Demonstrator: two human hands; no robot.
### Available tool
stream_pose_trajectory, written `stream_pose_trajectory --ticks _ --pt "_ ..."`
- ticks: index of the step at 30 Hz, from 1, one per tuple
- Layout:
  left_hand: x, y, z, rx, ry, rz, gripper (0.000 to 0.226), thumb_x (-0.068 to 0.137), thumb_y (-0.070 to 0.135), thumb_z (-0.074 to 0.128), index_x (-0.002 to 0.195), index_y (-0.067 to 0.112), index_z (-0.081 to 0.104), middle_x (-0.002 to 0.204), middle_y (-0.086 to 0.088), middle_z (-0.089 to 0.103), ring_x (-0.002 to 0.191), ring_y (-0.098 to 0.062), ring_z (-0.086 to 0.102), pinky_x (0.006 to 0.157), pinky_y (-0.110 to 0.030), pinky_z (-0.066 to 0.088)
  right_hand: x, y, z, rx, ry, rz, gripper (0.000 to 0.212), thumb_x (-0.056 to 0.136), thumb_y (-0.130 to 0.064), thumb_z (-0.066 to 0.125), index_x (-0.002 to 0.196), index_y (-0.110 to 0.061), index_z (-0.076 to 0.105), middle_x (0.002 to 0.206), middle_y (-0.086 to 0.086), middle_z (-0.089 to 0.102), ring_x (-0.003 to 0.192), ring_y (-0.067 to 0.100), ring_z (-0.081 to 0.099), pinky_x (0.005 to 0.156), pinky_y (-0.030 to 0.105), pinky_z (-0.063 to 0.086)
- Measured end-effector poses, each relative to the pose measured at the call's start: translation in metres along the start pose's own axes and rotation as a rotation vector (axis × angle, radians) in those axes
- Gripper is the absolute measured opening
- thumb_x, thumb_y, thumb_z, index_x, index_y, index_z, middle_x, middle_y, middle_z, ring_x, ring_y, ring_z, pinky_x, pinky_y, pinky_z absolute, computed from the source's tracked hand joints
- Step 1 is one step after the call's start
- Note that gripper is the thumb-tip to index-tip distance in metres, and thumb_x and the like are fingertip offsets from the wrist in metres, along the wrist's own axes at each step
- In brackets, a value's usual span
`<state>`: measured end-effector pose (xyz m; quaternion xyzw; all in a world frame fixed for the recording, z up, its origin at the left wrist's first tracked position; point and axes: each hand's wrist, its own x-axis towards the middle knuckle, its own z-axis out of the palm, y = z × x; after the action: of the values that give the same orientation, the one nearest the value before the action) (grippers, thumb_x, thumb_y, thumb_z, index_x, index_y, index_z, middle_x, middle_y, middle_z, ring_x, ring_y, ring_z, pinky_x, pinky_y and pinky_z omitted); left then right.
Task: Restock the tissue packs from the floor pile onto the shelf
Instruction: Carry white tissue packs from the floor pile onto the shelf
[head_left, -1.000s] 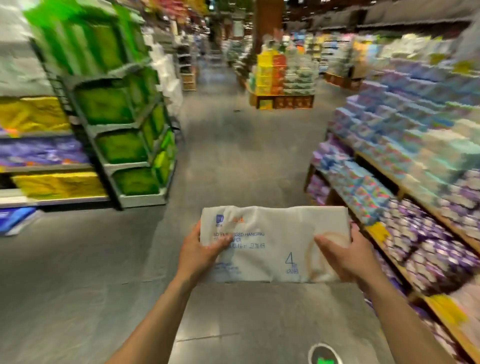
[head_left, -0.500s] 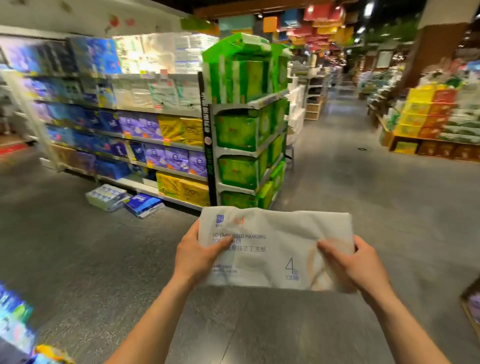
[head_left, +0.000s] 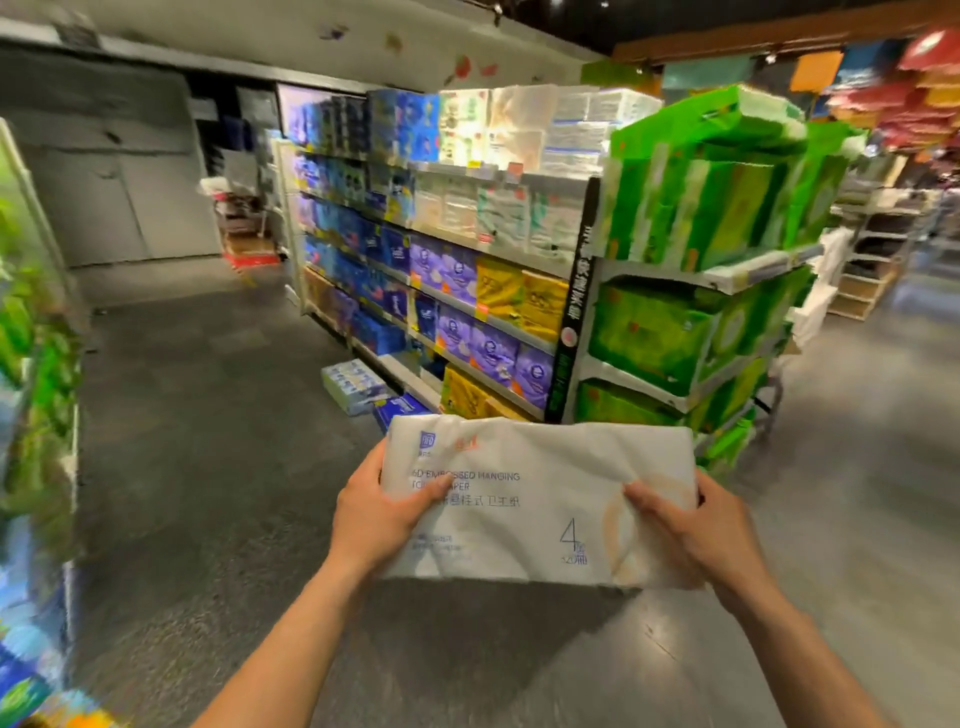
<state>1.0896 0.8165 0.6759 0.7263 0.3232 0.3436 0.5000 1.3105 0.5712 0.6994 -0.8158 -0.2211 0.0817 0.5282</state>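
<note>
I hold a white tissue pack (head_left: 530, 499) flat in front of me with both hands. My left hand (head_left: 376, 514) grips its left end, thumb on top. My right hand (head_left: 696, 525) grips its right end, thumb pressed into the wrapper. Ahead stands a long shelf (head_left: 441, 291) stocked with blue, purple, yellow and white tissue packs. On the floor at the shelf's foot lie a light pack (head_left: 350, 384) and a blue pack (head_left: 397, 408), partly hidden behind the pack I hold.
A green-stocked end rack (head_left: 696, 291) stands to the right of the shelf. Another rack (head_left: 36, 395) with green and blue goods runs along my left. Grey floor (head_left: 197, 441) stretches between them toward grey cabinet doors (head_left: 119, 208) at the back.
My view has swung further left, so the long shelf and floor packs now sit ahead and closer. Both hands keep the same grip on the white pack.
</note>
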Motion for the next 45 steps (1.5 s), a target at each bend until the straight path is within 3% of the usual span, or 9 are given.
stream_pose_trajectory --ticks 4,8,14,19,31,35,39,42,45 --pt "0.115 -0.019 -0.007 0.064 0.054 0.031 0.049 0.064 0.061 0.081 0.104 0.039 0.063 0.094 0.018 0.072 0.085 -0.001 0.068 0.074 -0.033 0.057 0.108 -0.019 0.07 -0.018 -0.028 -0.02 0.051 0.068 -0.054 0.086 0.108 -0.028 0.068 0.099 -0.009 0.073 0.086 0.016 0.07 0.08 0.047 0.06" --pt "0.247 -0.014 -0.013 0.091 0.084 0.075 0.049 0.064 0.059 0.083 0.105 0.041 0.063 0.093 0.021 0.071 0.087 -0.001 0.066 0.074 -0.032 0.054 0.216 -0.063 0.122 -0.028 0.014 -0.031 0.051 0.073 -0.049 0.085 0.114 -0.025 0.067 0.1 -0.007 0.071 0.084 0.012 0.066 0.07 0.034 0.052" --pt "0.435 0.01 -0.008 0.067 0.107 0.114 0.062 0.059 0.056 0.088 0.113 0.041 0.062 0.096 0.02 0.072 0.09 -0.002 0.066 0.08 -0.036 0.054 0.376 -0.118 0.175 0.017 0.061 -0.038 0.049 0.071 -0.048 0.085 0.111 -0.026 0.067 0.094 -0.011 0.072 0.082 0.013 0.07 0.069 0.035 0.056" --pt "0.585 0.021 0.022 0.007 0.119 0.17 0.073 0.058 0.048 0.089 0.122 0.036 0.056 0.097 0.013 0.072 0.087 -0.003 0.067 0.07 -0.028 0.052 0.523 -0.148 0.209 0.04 0.083 -0.098 0.049 0.069 -0.052 0.086 0.107 -0.029 0.065 0.093 -0.013 0.07 0.082 0.008 0.067 0.064 0.027 0.05" --pt "0.921 0.065 0.053 -0.056 0.184 0.335 0.071 0.059 0.063 0.086 0.117 0.034 0.056 0.098 0.006 0.075 0.08 -0.01 0.074 0.071 -0.039 0.061 0.858 -0.269 0.28 0.011 0.114 -0.409 0.044 0.072 -0.051 0.082 0.101 -0.022 0.068 0.093 -0.003 0.074 0.08 0.016 0.071 0.076 0.044 0.061" --pt "1.021 0.066 0.056 -0.043 0.225 0.395 0.065 0.063 0.053 0.084 0.118 0.034 0.053 0.098 0.009 0.073 0.078 -0.006 0.072 0.064 -0.028 0.057 0.942 -0.298 0.315 0.015 0.125 -0.47 0.053 0.072 -0.054 0.08 0.112 -0.023 0.065 0.101 -0.005 0.071 0.087 0.017 0.069 0.076 0.041 0.059" --pt "1.132 0.072 0.057 -0.104 0.233 0.471 0.078 0.058 0.048 0.086 0.121 0.031 0.043 0.102 0.015 0.064 0.086 -0.006 0.066 0.065 -0.025 0.052 1.021 -0.329 0.353 0.046 0.225 -0.507 0.074 0.055 -0.069 0.08 0.11 -0.021 0.068 0.099 -0.004 0.073 0.09 0.019 0.07 0.08 0.045 0.06" --pt "1.221 0.086 0.059 -0.165 0.174 0.558 0.081 0.056 0.041 0.087 0.12 0.025 0.042 0.102 0.012 0.065 0.085 -0.004 0.067 0.065 -0.023 0.056 1.08 -0.353 0.37 0.072 0.344 -0.545 0.062 0.056 -0.062 0.087 0.101 -0.022 0.071 0.092 -0.006 0.077 0.085 0.014 0.073 0.08 0.045 0.06" --pt "1.303 0.109 0.064 -0.169 0.055 0.615 0.084 0.054 0.04 0.087 0.121 0.019 0.041 0.101 0.003 0.067 0.083 -0.01 0.07 0.065 -0.032 0.061 1.129 -0.385 0.379 0.064 0.436 -0.562 0.074 0.051 -0.062 0.086 0.11 -0.021 0.068 0.1 -0.005 0.075 0.09 0.015 0.072 0.083 0.048 0.06"
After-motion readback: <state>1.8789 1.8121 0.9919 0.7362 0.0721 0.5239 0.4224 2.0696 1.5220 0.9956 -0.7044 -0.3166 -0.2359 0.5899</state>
